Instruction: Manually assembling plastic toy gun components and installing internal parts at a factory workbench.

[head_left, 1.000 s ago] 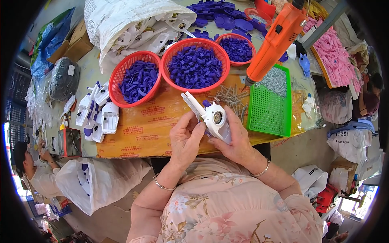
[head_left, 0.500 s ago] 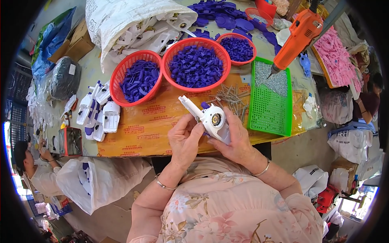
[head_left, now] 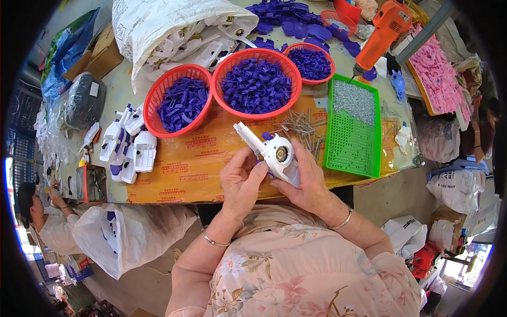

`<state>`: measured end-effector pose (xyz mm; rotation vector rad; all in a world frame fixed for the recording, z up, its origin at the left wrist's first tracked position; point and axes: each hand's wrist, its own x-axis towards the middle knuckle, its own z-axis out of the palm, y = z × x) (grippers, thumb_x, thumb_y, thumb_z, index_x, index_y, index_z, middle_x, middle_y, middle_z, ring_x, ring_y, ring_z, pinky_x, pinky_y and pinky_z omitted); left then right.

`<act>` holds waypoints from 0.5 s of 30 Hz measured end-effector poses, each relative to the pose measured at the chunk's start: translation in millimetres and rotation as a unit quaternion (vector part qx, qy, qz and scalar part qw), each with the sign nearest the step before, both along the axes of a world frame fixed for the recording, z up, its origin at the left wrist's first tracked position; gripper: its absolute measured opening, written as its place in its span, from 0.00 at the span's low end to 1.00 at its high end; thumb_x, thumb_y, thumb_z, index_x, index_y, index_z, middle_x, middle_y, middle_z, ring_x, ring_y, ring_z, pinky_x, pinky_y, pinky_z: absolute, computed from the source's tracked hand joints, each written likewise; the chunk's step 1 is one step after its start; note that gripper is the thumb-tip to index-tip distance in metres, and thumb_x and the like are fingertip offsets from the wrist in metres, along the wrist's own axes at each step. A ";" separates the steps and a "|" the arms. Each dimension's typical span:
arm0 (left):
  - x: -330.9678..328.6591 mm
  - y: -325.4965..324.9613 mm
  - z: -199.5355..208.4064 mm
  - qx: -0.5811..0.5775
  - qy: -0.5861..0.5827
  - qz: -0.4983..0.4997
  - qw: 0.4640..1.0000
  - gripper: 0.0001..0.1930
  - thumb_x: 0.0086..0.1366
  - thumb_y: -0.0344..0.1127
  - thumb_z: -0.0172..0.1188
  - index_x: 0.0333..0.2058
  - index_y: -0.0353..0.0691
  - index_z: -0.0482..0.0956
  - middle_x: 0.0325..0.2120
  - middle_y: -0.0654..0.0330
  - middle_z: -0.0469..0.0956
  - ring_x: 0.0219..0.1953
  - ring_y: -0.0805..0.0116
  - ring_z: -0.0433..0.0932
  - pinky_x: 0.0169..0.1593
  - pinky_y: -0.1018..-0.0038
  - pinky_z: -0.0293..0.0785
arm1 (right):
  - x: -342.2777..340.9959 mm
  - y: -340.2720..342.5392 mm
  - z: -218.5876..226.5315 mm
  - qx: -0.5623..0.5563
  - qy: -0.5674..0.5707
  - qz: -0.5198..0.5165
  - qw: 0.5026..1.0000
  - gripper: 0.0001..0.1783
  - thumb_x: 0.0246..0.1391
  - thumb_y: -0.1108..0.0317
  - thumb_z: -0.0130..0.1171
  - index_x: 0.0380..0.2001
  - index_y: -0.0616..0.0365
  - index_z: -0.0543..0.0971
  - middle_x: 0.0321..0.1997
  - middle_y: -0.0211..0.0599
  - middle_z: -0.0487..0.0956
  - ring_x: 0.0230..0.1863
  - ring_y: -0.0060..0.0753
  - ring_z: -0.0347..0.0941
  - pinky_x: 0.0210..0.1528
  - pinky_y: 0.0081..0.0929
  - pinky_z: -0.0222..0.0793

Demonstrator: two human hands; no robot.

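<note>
A white printed sack (head_left: pixel 158 26) lies open at the table's far edge; a brown carton (head_left: pixel 103 53) sits left of it.

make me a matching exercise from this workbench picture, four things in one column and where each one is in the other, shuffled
Things:
1. white toy gun
2. orange power screwdriver
3. green tray
4. big red basket

Places:
A. hanging above the far right of the table
B. held in both hands, close to the body
C. on the table between two smaller red baskets, full of purple parts
D. flat on the table, right of the loose screws

Pairs: 1-B, 2-A, 3-D, 4-C
</note>
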<state>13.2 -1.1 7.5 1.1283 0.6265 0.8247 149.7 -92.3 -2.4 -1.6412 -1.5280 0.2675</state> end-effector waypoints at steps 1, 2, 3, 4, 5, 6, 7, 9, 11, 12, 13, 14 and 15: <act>-0.7 0.3 0.9 0.000 0.000 0.000 1.000 0.16 0.59 0.21 0.53 0.47 0.30 0.70 0.34 0.65 0.73 0.35 0.80 0.71 0.38 0.83 0.70 | 0.0 0.0 0.0 0.002 0.005 0.000 1.000 0.50 0.39 0.65 0.69 0.61 0.68 0.52 0.49 0.56 0.68 0.47 0.56 0.69 0.46 0.40 0.69; -1.7 0.5 1.7 -0.001 -0.008 -0.011 1.000 0.16 0.59 0.20 0.53 0.47 0.30 0.70 0.35 0.64 0.73 0.35 0.79 0.72 0.38 0.82 0.70 | -0.1 0.2 0.0 0.003 0.010 0.001 1.000 0.50 0.39 0.65 0.69 0.61 0.68 0.52 0.49 0.56 0.68 0.47 0.56 0.69 0.46 0.40 0.69; -2.6 0.6 2.1 -0.003 -0.015 -0.022 1.000 0.17 0.58 0.19 0.52 0.48 0.30 0.69 0.36 0.64 0.73 0.36 0.78 0.72 0.38 0.82 0.70 | -0.1 0.2 0.0 0.003 0.010 0.001 1.000 0.50 0.39 0.65 0.69 0.61 0.68 0.52 0.49 0.56 0.68 0.47 0.56 0.69 0.46 0.40 0.69; -3.1 0.7 1.5 -0.003 -0.015 -0.022 1.000 0.17 0.58 0.19 0.52 0.48 0.30 0.69 0.36 0.64 0.73 0.36 0.78 0.72 0.38 0.82 0.70 | 0.0 0.3 -0.1 0.007 0.012 0.001 1.000 0.50 0.39 0.65 0.69 0.61 0.68 0.52 0.49 0.56 0.68 0.47 0.56 0.69 0.46 0.40 0.69; -3.5 0.9 -0.2 0.013 -0.017 -0.025 0.999 0.18 0.57 0.19 0.52 0.48 0.30 0.69 0.36 0.63 0.73 0.36 0.78 0.72 0.38 0.82 0.70 | 0.1 0.4 -0.5 0.010 0.014 0.001 1.000 0.49 0.39 0.65 0.69 0.61 0.68 0.52 0.49 0.56 0.68 0.47 0.56 0.69 0.47 0.40 0.69; -4.1 1.2 -2.1 0.030 -0.019 -0.029 0.999 0.19 0.57 0.19 0.52 0.49 0.30 0.69 0.37 0.63 0.73 0.36 0.77 0.72 0.38 0.81 0.71 | 0.2 0.4 -1.2 0.009 0.015 0.001 1.000 0.49 0.39 0.65 0.69 0.61 0.68 0.52 0.49 0.56 0.68 0.47 0.56 0.69 0.47 0.40 0.69; -5.8 1.9 -4.6 0.029 -0.018 -0.029 0.999 0.19 0.57 0.19 0.52 0.49 0.30 0.69 0.37 0.63 0.73 0.36 0.77 0.72 0.38 0.81 0.71 | 0.5 0.6 -2.4 0.010 0.019 0.000 1.000 0.49 0.40 0.65 0.69 0.61 0.68 0.52 0.50 0.57 0.68 0.47 0.56 0.69 0.47 0.40 0.68; -10.6 2.9 -8.8 -0.011 -0.016 -0.045 0.999 0.21 0.56 0.23 0.54 0.51 0.27 0.68 0.43 0.55 0.74 0.41 0.71 0.75 0.38 0.77 0.74 | 1.2 0.2 -4.3 0.007 0.025 -0.004 1.000 0.49 0.40 0.65 0.69 0.61 0.68 0.53 0.50 0.57 0.68 0.48 0.57 0.69 0.48 0.40 0.68; -11.1 4.2 -4.6 -0.033 -0.013 -0.050 0.998 0.21 0.57 0.23 0.54 0.51 0.27 0.68 0.42 0.55 0.75 0.40 0.71 0.76 0.38 0.77 0.75 | 2.2 1.0 -5.5 0.013 0.029 -0.004 0.999 0.49 0.40 0.65 0.69 0.61 0.68 0.53 0.52 0.58 0.68 0.49 0.57 0.68 0.49 0.40 0.68; -11.4 5.2 -3.1 -0.052 -0.011 -0.054 0.997 0.21 0.57 0.23 0.54 0.51 0.27 0.68 0.41 0.55 0.75 0.39 0.71 0.76 0.38 0.77 0.75 | 1.6 0.9 -3.8 0.007 0.039 -0.005 0.999 0.48 0.40 0.64 0.69 0.60 0.69 0.53 0.52 0.59 0.68 0.51 0.57 0.68 0.50 0.40 0.67; -12.9 7.0 -6.2 -0.042 0.006 -0.066 0.997 0.21 0.59 0.24 0.55 0.52 0.27 0.68 0.39 0.56 0.76 0.36 0.72 0.77 0.36 0.78 0.75 | 2.1 0.7 -3.3 0.004 0.041 -0.007 0.999 0.48 0.40 0.64 0.69 0.60 0.69 0.53 0.52 0.59 0.68 0.51 0.57 0.68 0.50 0.40 0.67; -12.5 7.9 -6.5 -0.044 0.007 -0.066 0.997 0.21 0.59 0.24 0.55 0.52 0.27 0.68 0.39 0.56 0.76 0.36 0.72 0.77 0.36 0.78 0.75 | 3.4 1.9 -3.2 0.003 0.052 0.001 0.999 0.48 0.40 0.65 0.69 0.60 0.69 0.54 0.52 0.59 0.68 0.51 0.57 0.68 0.51 0.40 0.67; -12.1 8.2 -6.5 -0.038 0.009 -0.067 0.997 0.21 0.59 0.24 0.55 0.52 0.28 0.68 0.38 0.57 0.77 0.35 0.72 0.77 0.35 0.79 0.75 | 4.2 2.6 -3.0 0.001 0.063 0.009 0.998 0.47 0.40 0.65 0.69 0.60 0.69 0.54 0.52 0.59 0.68 0.51 0.56 0.68 0.52 0.40 0.66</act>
